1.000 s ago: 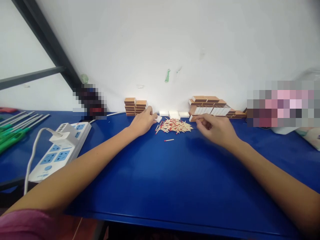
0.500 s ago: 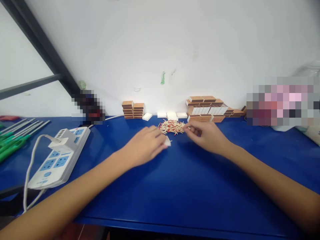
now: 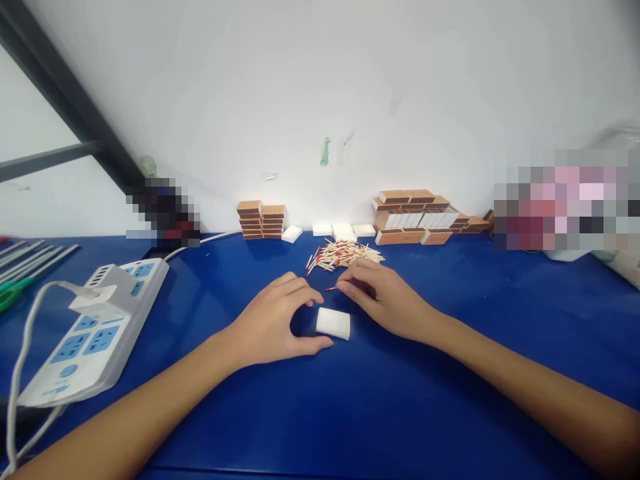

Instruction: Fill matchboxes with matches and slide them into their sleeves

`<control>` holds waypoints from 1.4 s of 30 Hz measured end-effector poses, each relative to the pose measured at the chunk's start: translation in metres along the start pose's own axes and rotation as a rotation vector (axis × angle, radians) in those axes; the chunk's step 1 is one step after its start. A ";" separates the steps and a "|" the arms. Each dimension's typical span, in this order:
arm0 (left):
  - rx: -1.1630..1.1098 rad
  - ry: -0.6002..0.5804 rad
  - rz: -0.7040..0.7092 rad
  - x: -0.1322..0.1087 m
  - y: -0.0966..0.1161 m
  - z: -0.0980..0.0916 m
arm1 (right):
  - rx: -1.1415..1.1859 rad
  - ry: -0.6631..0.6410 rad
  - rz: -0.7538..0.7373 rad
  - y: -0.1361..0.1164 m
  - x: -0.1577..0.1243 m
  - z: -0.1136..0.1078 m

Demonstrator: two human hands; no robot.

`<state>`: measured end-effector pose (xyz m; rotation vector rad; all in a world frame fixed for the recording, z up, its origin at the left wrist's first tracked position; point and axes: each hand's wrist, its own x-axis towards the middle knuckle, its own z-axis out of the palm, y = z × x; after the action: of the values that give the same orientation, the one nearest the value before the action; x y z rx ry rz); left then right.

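On the blue table lies a small white matchbox tray (image 3: 333, 323), between my two hands. My left hand (image 3: 277, 320) is beside it on the left, thumb and fingers spread apart and holding nothing. With thumb and fingers pinched together, my right hand (image 3: 383, 293) holds a match (image 3: 331, 289), its red head pointing left above the tray's far side. Just beyond the right hand is a loose pile of red-headed matches (image 3: 343, 253). The inside of the tray cannot be made out.
Matchboxes (image 3: 261, 220) are stacked at the back left, with a larger matchbox stack (image 3: 415, 219) at the back right. Several white trays (image 3: 344, 231) lie along the wall. A power strip (image 3: 100, 333) with a white cable and green-handled tools (image 3: 30, 280) occupy the left.
My left hand has come nearer and opened, leaving the white tray on the table. The right hand has moved left and toward me from the pile, with a match.
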<state>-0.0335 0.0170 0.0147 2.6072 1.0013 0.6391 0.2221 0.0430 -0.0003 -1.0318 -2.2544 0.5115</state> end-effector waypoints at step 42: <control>-0.003 0.123 -0.052 0.003 -0.004 0.014 | 0.061 -0.181 -0.028 -0.024 -0.012 -0.004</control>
<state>-0.0268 0.0208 0.0016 2.5565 1.0996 0.7957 0.2184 0.0191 0.0120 -0.9557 -2.3908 0.6816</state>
